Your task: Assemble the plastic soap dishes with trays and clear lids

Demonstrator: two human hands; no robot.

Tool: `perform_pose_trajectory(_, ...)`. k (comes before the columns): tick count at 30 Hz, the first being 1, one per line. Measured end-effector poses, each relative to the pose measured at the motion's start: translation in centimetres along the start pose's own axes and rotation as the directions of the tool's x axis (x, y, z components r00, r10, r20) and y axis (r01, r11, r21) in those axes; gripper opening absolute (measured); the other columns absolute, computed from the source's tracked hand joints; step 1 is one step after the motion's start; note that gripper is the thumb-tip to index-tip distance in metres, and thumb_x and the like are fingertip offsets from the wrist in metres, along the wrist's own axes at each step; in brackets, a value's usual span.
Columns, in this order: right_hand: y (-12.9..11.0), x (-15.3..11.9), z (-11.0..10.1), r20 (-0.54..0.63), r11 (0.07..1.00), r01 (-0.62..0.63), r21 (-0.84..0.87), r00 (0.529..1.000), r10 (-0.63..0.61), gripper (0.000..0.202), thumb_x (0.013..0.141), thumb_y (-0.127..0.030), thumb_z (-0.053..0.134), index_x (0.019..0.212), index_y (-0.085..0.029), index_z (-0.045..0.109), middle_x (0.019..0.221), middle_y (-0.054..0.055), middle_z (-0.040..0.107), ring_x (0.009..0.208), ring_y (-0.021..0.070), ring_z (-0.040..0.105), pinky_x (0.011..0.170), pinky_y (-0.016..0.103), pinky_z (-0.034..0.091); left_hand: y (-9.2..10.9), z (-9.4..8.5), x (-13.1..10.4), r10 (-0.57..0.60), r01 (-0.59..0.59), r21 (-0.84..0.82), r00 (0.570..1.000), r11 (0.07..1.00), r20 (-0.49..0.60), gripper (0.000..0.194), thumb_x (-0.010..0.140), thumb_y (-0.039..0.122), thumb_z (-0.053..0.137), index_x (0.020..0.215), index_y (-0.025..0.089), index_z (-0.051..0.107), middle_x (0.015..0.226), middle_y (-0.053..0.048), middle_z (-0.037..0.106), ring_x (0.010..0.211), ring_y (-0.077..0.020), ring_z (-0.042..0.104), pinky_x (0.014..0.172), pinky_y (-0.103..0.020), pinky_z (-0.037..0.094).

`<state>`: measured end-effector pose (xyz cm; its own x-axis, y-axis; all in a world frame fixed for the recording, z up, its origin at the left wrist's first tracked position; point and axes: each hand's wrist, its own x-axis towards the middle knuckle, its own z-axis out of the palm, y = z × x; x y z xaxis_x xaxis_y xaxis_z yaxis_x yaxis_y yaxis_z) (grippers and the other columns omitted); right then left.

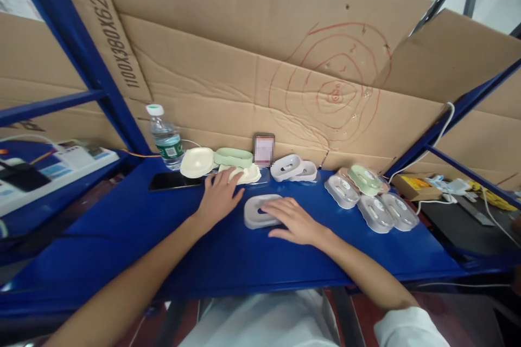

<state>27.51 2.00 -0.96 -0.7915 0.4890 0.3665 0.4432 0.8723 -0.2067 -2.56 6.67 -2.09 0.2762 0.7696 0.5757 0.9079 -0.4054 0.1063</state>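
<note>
A grey oval tray [253, 218] with a dark hole lies on the blue table in front of me. My right hand [293, 220] rests over its right side, fingers apart and not wrapped round it. My left hand [221, 195] reaches to the pieces at the back, its fingers spread over the edge of a cream scalloped piece [249, 174]. Just behind it is a green oval tray [234, 158], and to the left a cream lid-like piece [197, 162]. Two more grey trays [287, 167] lean together to the right of a small framed screen [264, 150].
A water bottle [166, 138] and a black phone [173, 181] are at the back left of the blue table [228, 260]. Several clear-packed trays [376, 213] sit at the right. Cardboard [211, 81] walls the back; blue posts flank the table.
</note>
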Motion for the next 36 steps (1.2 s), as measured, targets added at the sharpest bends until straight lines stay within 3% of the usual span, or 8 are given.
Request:
perform_pose_trajectory(8,-0.1,0.2,2.1,-0.023,0.988,-0.040,-0.149,0.999,0.037,0.031,0.110,-0.034,0.064,0.137,-0.022,0.072,0.134,0.012,0.079,0.124,0.0273,0.074,0.108,0.045,0.056,-1.6,-0.3,0.4,-0.021,0.023,-0.114,1.000,0.993,0.015,0.037,0.111,0.037,0.045,0.130,0.017,0.070,0.137,-0.017,0.073,0.127,-0.0307,0.070,0.106,-0.044,0.059)
perform_pose_trajectory(10,0.2,0.0,1.2,-0.119,0.977,-0.165,-0.135,0.982,0.150,0.028,0.111,-0.033,0.061,0.134,-0.022,0.074,0.130,0.012,0.080,0.121,0.0279,0.075,0.105,0.044,0.058,-1.0,-0.7,0.3,-0.041,0.037,-0.174,0.999,0.984,-0.022,0.039,0.113,0.042,0.044,0.131,0.018,0.068,0.137,-0.015,0.072,0.127,-0.0290,0.070,0.106,-0.042,0.059)
perform_pose_trajectory(13,0.8,-0.5,-1.3,-0.308,0.927,-0.370,-0.053,0.890,0.337,0.032,0.112,-0.039,0.056,0.132,-0.021,0.074,0.127,0.013,0.080,0.115,0.0300,0.077,0.100,0.044,0.060,0.3,-1.2,-0.1,-0.032,0.024,-0.256,0.999,0.966,-0.027,0.039,0.114,0.046,0.045,0.131,0.019,0.068,0.136,-0.014,0.072,0.126,-0.0280,0.071,0.107,-0.042,0.059)
perform_pose_trajectory(17,1.7,-1.3,-4.9,-0.461,0.911,-0.412,0.021,0.805,0.374,0.035,0.112,-0.043,0.054,0.130,-0.022,0.074,0.125,0.013,0.080,0.114,0.0307,0.076,0.099,0.045,0.060,2.5,-1.9,-1.1,0.121,-0.104,-0.349,0.992,0.931,0.028,0.036,0.113,0.043,0.049,0.133,0.021,0.068,0.138,-0.012,0.071,0.129,-0.0254,0.070,0.110,-0.039,0.059)
perform_pose_trajectory(21,1.8,-2.3,-6.6,-0.350,0.960,-0.272,-0.062,0.907,0.234,0.035,0.113,-0.042,0.055,0.135,-0.022,0.073,0.130,0.013,0.080,0.119,0.0304,0.074,0.104,0.047,0.055,4.5,-1.9,-2.4,0.469,-0.368,-0.471,0.876,0.802,0.114,0.029,0.113,0.033,0.051,0.129,0.023,0.072,0.142,-0.011,0.070,0.132,-0.0210,0.068,0.114,-0.035,0.057)
perform_pose_trajectory(24,1.4,-3.2,-6.2,-0.183,0.980,-0.188,-0.057,0.967,0.175,0.035,0.114,-0.040,0.054,0.139,-0.023,0.071,0.133,0.013,0.079,0.124,0.0289,0.073,0.106,0.047,0.053,5.2,-1.5,-2.9,0.565,-0.446,-0.475,0.814,0.759,0.137,0.026,0.110,0.031,0.057,0.127,0.024,0.074,0.148,-0.011,0.067,0.139,-0.0244,0.064,0.118,-0.041,0.054)
perform_pose_trajectory(29,1.0,-4.4,-4.3,-0.084,0.983,-0.177,-0.043,0.981,0.173,0.036,0.115,-0.039,0.053,0.142,-0.023,0.070,0.134,0.013,0.079,0.128,0.0281,0.073,0.106,0.045,0.053,5.1,-0.9,-2.6,0.466,-0.332,-0.422,0.842,0.844,0.270,0.058,0.097,0.046,0.078,0.148,0.024,0.062,0.156,-0.016,0.061,0.145,-0.0340,0.059,0.118,-0.051,0.052)
perform_pose_trajectory(36,-0.8,-3.5,-2.2,-0.030,0.990,-0.075,-0.123,0.997,0.072,0.034,0.114,-0.031,0.054,0.141,-0.021,0.072,0.137,0.013,0.077,0.128,0.0272,0.071,0.110,0.045,0.051,2.9,-1.5,-1.2,0.333,-0.209,-0.308,0.836,0.928,0.435,0.066,0.102,0.052,0.066,0.157,0.020,0.050,0.156,-0.018,0.061,0.143,-0.0358,0.060,0.118,-0.053,0.046)
